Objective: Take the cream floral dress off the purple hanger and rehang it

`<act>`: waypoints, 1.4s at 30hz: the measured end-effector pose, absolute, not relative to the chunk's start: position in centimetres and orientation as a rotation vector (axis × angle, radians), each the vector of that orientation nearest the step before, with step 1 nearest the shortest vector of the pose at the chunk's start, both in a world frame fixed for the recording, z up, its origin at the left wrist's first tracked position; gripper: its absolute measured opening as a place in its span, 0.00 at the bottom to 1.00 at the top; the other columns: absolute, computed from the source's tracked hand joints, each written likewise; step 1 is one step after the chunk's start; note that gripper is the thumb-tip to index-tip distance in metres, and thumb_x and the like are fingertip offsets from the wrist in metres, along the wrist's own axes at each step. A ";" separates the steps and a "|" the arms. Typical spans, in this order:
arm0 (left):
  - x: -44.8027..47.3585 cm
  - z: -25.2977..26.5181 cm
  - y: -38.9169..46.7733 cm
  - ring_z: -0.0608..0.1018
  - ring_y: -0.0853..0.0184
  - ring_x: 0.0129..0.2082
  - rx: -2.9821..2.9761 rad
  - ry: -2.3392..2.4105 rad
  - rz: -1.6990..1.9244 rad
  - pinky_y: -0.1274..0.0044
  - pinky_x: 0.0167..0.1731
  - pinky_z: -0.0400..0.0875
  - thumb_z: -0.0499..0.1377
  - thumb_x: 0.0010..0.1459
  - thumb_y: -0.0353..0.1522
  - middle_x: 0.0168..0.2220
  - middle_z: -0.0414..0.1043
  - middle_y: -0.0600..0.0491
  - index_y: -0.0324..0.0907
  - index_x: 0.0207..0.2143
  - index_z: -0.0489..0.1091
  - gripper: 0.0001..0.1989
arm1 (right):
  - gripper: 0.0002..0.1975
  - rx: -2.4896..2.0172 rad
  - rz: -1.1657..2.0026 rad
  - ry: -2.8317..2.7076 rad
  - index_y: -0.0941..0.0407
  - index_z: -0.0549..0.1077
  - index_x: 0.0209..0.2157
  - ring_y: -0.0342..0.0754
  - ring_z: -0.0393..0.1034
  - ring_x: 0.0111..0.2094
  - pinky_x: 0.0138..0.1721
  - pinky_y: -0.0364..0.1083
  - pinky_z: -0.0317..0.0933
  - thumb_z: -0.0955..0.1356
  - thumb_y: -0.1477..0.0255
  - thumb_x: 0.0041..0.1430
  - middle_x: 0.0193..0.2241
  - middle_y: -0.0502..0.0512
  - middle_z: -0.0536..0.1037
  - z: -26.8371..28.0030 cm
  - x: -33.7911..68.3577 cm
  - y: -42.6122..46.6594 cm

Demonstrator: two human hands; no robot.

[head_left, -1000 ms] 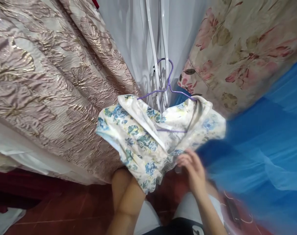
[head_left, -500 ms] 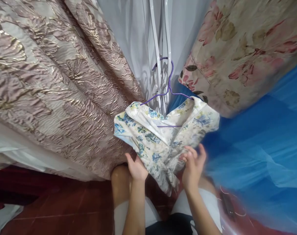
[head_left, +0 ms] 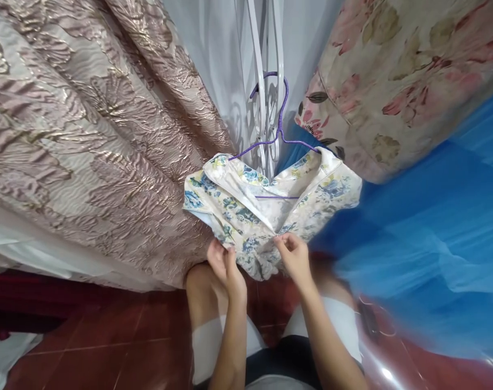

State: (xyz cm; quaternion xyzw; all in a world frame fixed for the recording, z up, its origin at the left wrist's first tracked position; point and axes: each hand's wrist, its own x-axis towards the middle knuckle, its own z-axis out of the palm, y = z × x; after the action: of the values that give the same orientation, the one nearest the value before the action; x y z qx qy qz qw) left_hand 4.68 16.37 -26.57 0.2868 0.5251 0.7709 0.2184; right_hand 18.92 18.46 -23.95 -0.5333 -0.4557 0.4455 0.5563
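A white blouse with blue and yellow flowers [head_left: 238,211] hangs on a purple hanger [head_left: 279,130], whose hook goes round white metal bars. My right hand [head_left: 294,257] pinches the blouse at the bottom point of its V-shaped neckline. At the blouse's lower left side is my left hand [head_left: 228,265], its thumb and fingers closed on the edge of the cloth. The lower part of the blouse is bunched up and hangs between my wrists. The hanger's bottom bar shows inside the neck opening.
Shiny pink embossed fabric [head_left: 120,135] hangs close on the left. To the right hang a floral cloth [head_left: 376,92] and blue sheer fabric [head_left: 413,244]. White metal bars [head_left: 258,54] stand behind the hanger. The floor has red tiles [head_left: 149,330]; a dark object with a cable [head_left: 368,318] lies there.
My right hand has moved up and left from the blouse's right side and now pinches the neckline point. My left hand has risen and closed on the side edge.
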 end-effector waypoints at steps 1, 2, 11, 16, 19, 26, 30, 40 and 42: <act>5.0 -26.4 16.1 0.72 0.57 0.59 0.889 1.520 2.244 0.66 0.61 0.65 0.66 0.59 0.35 0.57 0.69 0.44 0.44 0.58 0.66 0.25 | 0.15 -1.253 1.071 -1.063 0.57 0.75 0.26 0.42 0.60 0.22 0.24 0.42 0.56 0.73 0.59 0.55 0.20 0.48 0.71 -23.8 18.9 18.1; 5.3 -26.4 15.8 0.72 0.58 0.59 0.997 1.557 2.299 0.66 0.61 0.65 0.66 0.60 0.33 0.57 0.68 0.44 0.44 0.58 0.65 0.25 | 0.14 -1.250 1.088 -1.047 0.57 0.76 0.26 0.43 0.61 0.22 0.24 0.42 0.57 0.73 0.60 0.54 0.20 0.49 0.72 -23.7 19.0 17.6; 9.9 -26.3 15.4 0.78 0.60 0.41 1.548 1.285 1.705 0.70 0.45 0.73 0.60 0.65 0.32 0.39 0.76 0.48 0.42 0.42 0.73 0.05 | 0.15 -1.205 1.218 -0.925 0.58 0.77 0.22 0.42 0.63 0.17 0.21 0.42 0.59 0.77 0.61 0.48 0.16 0.50 0.74 -21.6 20.1 15.0; 11.1 -25.7 15.4 0.76 0.63 0.34 1.451 1.301 1.699 0.75 0.37 0.71 0.59 0.66 0.34 0.34 0.75 0.51 0.42 0.37 0.73 0.05 | 0.17 -1.163 1.232 -0.879 0.58 0.75 0.24 0.39 0.58 0.13 0.16 0.40 0.52 0.77 0.59 0.51 0.13 0.48 0.72 -20.5 19.7 14.6; 11.0 -26.0 15.2 0.76 0.64 0.33 1.442 1.298 1.664 0.75 0.37 0.71 0.57 0.67 0.34 0.33 0.75 0.51 0.42 0.37 0.73 0.07 | 0.16 -1.117 1.211 -0.863 0.58 0.75 0.23 0.38 0.57 0.12 0.15 0.40 0.52 0.76 0.61 0.52 0.13 0.48 0.73 -18.9 19.2 15.3; 11.2 -26.5 14.7 0.73 0.65 0.30 1.584 1.305 1.624 0.75 0.34 0.69 0.58 0.65 0.32 0.30 0.72 0.52 0.42 0.35 0.71 0.05 | 0.12 -0.937 1.054 -0.813 0.57 0.75 0.23 0.37 0.52 0.11 0.13 0.40 0.47 0.75 0.65 0.52 0.13 0.45 0.71 -12.8 18.2 20.7; 12.1 -26.7 13.6 0.73 0.65 0.30 1.626 1.274 1.569 0.75 0.34 0.68 0.56 0.66 0.30 0.29 0.70 0.53 0.43 0.34 0.69 0.06 | 0.13 -0.817 1.003 -0.838 0.56 0.72 0.20 0.36 0.50 0.12 0.14 0.40 0.46 0.74 0.66 0.54 0.13 0.44 0.69 -9.8 18.0 23.6; 9.3 -26.1 15.0 0.78 0.62 0.37 1.675 1.238 1.690 0.73 0.38 0.74 0.60 0.67 0.33 0.36 0.76 0.48 0.41 0.39 0.75 0.06 | 0.11 -0.826 0.951 -0.908 0.57 0.77 0.27 0.36 0.52 0.13 0.15 0.41 0.46 0.73 0.63 0.55 0.14 0.43 0.69 -7.9 18.7 24.1; 7.8 -22.6 17.2 0.78 0.63 0.37 1.726 1.226 1.819 0.73 0.39 0.74 0.59 0.68 0.35 0.37 0.76 0.48 0.41 0.47 0.75 0.10 | 0.11 -0.822 0.969 -0.922 0.57 0.76 0.26 0.36 0.52 0.13 0.15 0.40 0.45 0.73 0.64 0.55 0.13 0.43 0.69 -8.4 18.9 23.4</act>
State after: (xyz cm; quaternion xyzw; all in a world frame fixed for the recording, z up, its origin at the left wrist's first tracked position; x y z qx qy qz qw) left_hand 7.78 17.16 -22.63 0.6088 0.4326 0.6417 0.1743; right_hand 18.94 23.44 -8.40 -0.3703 -0.4150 0.4362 0.7074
